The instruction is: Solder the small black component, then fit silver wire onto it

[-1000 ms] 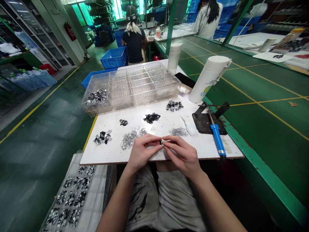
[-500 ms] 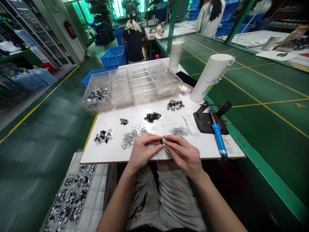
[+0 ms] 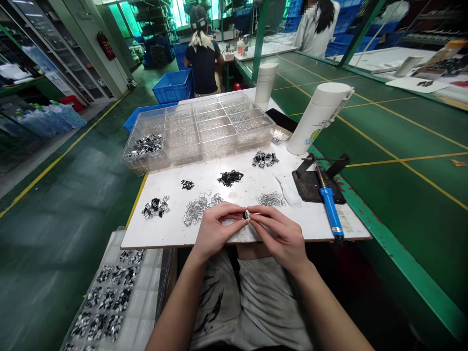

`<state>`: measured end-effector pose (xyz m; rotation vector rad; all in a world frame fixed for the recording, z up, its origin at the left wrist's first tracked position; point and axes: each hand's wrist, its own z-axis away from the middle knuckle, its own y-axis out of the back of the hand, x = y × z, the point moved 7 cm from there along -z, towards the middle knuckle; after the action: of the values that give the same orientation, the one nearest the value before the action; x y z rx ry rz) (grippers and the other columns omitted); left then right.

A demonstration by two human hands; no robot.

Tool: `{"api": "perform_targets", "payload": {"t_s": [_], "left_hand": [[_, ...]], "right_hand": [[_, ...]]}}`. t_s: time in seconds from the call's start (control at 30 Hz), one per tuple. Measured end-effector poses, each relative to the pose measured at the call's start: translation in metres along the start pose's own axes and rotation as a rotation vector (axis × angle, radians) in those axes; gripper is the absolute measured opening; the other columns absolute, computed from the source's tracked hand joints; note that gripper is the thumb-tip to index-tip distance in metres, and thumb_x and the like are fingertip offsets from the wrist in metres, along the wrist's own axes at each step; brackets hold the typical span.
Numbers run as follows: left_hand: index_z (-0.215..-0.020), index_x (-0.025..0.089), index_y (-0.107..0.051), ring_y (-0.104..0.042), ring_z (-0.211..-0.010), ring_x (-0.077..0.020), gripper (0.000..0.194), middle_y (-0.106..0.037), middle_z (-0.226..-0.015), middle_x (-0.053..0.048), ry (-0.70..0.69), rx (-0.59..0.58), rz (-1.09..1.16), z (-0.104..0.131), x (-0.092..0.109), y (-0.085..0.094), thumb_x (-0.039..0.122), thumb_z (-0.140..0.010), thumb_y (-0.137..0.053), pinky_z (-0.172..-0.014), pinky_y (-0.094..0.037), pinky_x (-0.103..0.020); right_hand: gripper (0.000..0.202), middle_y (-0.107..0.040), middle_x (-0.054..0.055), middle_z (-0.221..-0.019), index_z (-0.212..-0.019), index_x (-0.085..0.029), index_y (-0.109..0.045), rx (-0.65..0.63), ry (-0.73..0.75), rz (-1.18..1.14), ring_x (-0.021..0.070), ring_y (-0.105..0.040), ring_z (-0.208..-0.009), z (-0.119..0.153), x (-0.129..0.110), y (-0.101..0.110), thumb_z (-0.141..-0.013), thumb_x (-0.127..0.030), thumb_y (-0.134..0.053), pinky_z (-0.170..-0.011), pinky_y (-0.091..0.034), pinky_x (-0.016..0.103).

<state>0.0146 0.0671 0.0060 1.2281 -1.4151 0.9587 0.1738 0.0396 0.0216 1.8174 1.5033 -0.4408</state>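
Observation:
Between the fingertips of both hands sits a small black and silver part (image 3: pixel 245 215), too small to name more exactly. My left hand (image 3: pixel 219 226) pinches it from the left. From the right, the thumb and fingers of my right hand (image 3: pixel 280 231) close on the same part. Both hands are just above the front edge of the white board (image 3: pixel 146 229). Beyond them lie a heap of thin silver wire pieces (image 3: pixel 197 209), a second wire heap (image 3: pixel 270 199), a pile of small black pieces (image 3: pixel 230 178) and silver and black parts (image 3: pixel 156 207).
A clear compartment box (image 3: pixel 201 141) stands at the back of the board. To the right, a blue-handled soldering iron (image 3: pixel 332 212) rests on a black stand (image 3: pixel 303 187), near a white bottle (image 3: pixel 318 117). Filled trays (image 3: pixel 109 292) are at lower left. Two people work farther off.
Both hands stay almost still around the small part. The whole view has shifted very slightly.

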Motion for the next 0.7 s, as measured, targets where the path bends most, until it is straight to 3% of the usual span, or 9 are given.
{"api": "perform_targets", "payload": {"t_s": [0.4,0.6,0.7], "left_hand": [[-0.102,0.022,-0.082,-0.071,-0.089,-0.0183,0.022,-0.074,-0.1,-0.008,-0.019,-0.014,-0.059,-0.001,0.003,-0.003,0.023,-0.081,-0.081,-0.081,-0.061,-0.029],[-0.1,0.022,-0.081,-0.071,-0.083,-0.0168,0.018,-0.075,-0.099,-0.005,-0.028,-0.017,-0.186,-0.001,0.007,0.009,0.026,-0.083,-0.079,-0.079,-0.06,-0.028],[-0.096,0.023,-0.079,-0.072,-0.085,-0.0188,0.016,-0.076,-0.096,-0.003,-0.072,0.025,-0.333,-0.006,0.019,-0.015,0.035,-0.086,-0.076,-0.078,-0.061,-0.031]], "right_hand": [[0.036,-0.069,0.011,-0.116,-0.115,-0.022,-0.073,-0.012,0.027,0.032,0.0213,-0.069,-0.104,-0.002,-0.007,0.002,-0.089,0.0,-0.062,-0.086,-0.061,0.035],[0.033,-0.068,0.012,-0.113,-0.116,-0.022,-0.072,-0.002,0.038,0.008,0.021,-0.068,-0.103,-0.006,0.001,-0.007,-0.091,-0.004,-0.059,-0.084,-0.062,0.034],[0.028,-0.07,0.012,-0.111,-0.113,-0.021,-0.072,-0.057,0.038,0.102,0.0206,-0.069,-0.102,-0.013,-0.013,0.009,-0.095,-0.012,-0.054,-0.082,-0.063,0.031]]}}
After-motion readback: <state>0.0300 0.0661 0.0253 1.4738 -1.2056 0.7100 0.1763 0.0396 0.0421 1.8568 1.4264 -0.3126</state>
